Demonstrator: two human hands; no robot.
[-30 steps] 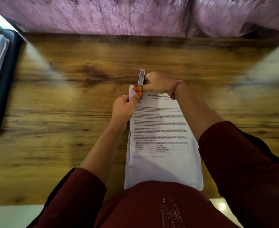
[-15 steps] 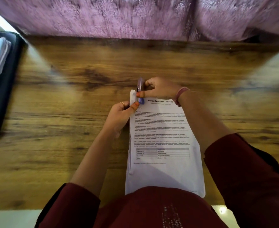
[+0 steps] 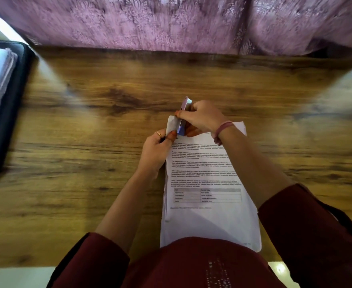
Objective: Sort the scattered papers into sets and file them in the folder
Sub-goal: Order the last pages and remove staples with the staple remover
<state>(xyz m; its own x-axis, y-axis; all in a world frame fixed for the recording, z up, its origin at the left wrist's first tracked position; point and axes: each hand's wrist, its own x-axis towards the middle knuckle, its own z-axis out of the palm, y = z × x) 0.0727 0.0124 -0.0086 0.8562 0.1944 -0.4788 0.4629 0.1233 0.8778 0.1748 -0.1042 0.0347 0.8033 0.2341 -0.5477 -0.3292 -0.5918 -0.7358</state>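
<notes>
While paper stack (image 3: 210,183) lies flat on wood-grain table (image 3: 88,183), your left hand (image 3: 156,150) pinches its curled far-left corner. Your right hand (image 3: 202,119) grips slim lilac stapler (image 3: 183,115), blue tip over same corner. Black folder (image 3: 9,113), rounded edge, thick white sheets inside, sits well left of stack. Mauve textured fabric (image 3: 171,21) beyond stack.

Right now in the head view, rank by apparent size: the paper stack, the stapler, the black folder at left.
1. paper stack
2. black folder, cut off by the frame edge, so its rank against the stack is unsure
3. stapler, in the right hand
</notes>
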